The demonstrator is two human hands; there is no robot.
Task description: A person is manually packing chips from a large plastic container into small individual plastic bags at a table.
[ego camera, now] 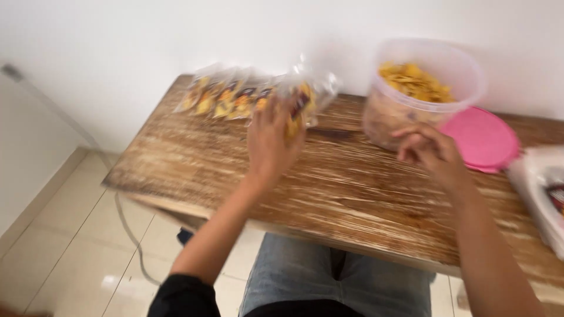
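My left hand [269,141] grips a small clear packet of yellow chips [306,100] at the right end of a row of similar filled packets [226,97] lying along the far left of the wooden table [329,188]. My right hand [427,149] hovers with fingers loosely curled, holding nothing, just in front of a large clear plastic tub of yellow chips [411,88]. The picture is motion-blurred.
A pink round lid [483,138] lies right of the tub. A white plastic bag or wrapper [543,188] sits at the table's right edge. A white wall runs behind the table. Tiled floor and a cable [126,226] lie to the left; my knees are under the front edge.
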